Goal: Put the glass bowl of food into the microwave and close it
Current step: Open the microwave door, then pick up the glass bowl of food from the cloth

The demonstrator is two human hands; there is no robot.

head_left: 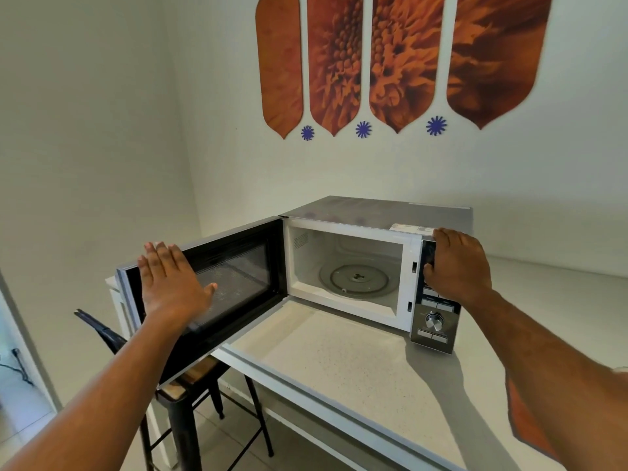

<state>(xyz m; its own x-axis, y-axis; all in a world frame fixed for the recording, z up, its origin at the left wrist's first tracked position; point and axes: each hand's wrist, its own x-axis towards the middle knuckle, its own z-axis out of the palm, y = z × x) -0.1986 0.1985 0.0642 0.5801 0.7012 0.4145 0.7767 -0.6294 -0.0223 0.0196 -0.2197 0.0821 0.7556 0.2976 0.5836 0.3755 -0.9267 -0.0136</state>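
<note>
Speckled pale counter [339,362] bare at 6 o'clock; glass bowl of food not in view. Left hand [173,283], 9 o'clock: grip wide, flat palm against black-framed mesh-window door [234,283], likely holding it swung open. Right hand [457,263], 3 o'clock: grip wrapped over silver control panel [436,321] top corner, likely steadying white-cavity microwave [373,212]. Cavity holds only clear glass turntable [356,275].

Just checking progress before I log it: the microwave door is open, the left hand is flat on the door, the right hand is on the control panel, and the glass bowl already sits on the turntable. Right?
Not quite. The head view shows the turntable bare; no glass bowl is in view. The rest holds: microwave door open, left hand flat on it, right hand on the control panel.
</note>
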